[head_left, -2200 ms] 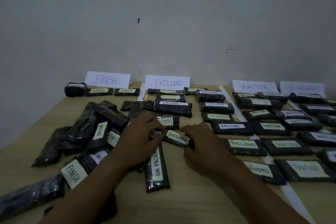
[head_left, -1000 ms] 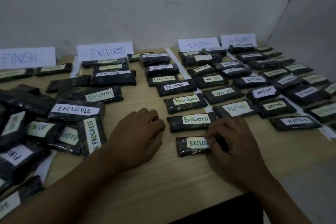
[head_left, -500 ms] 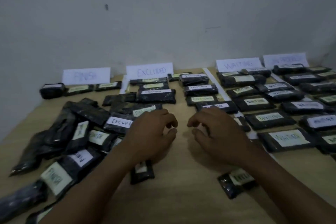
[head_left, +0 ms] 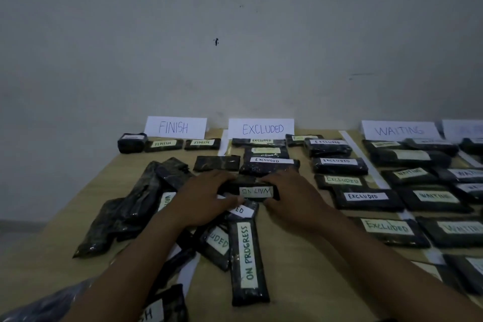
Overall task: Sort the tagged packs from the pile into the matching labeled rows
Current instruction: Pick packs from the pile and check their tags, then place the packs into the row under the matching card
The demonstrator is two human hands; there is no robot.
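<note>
A dark pack tagged WAITING (head_left: 254, 191), its tag upside down to me, lies at the top of the pile (head_left: 146, 198). My left hand (head_left: 206, 201) grips its left end and my right hand (head_left: 290, 198) grips its right end. Just below it lie a pack tagged ON PROGRESS (head_left: 248, 261) and two packs with partly hidden EXCLUDED tags (head_left: 218, 242). Row cards FINISH (head_left: 174, 127), EXCLUDED (head_left: 262, 129) and WAITING (head_left: 400, 130) stand at the wall. Sorted packs lie in rows under them.
The wooden table (head_left: 300, 269) has its left edge running diagonally beside the pile. White tape strips (head_left: 366, 162) separate the rows. A fourth card (head_left: 464, 129) is cut off at the right edge. A blue bag corner (head_left: 44, 306) shows at bottom left.
After laying an EXCLUDED pack in its row, both hands came back to the pile. They hovered with nothing in them half a second ago and now hold the WAITING pack's ends.
</note>
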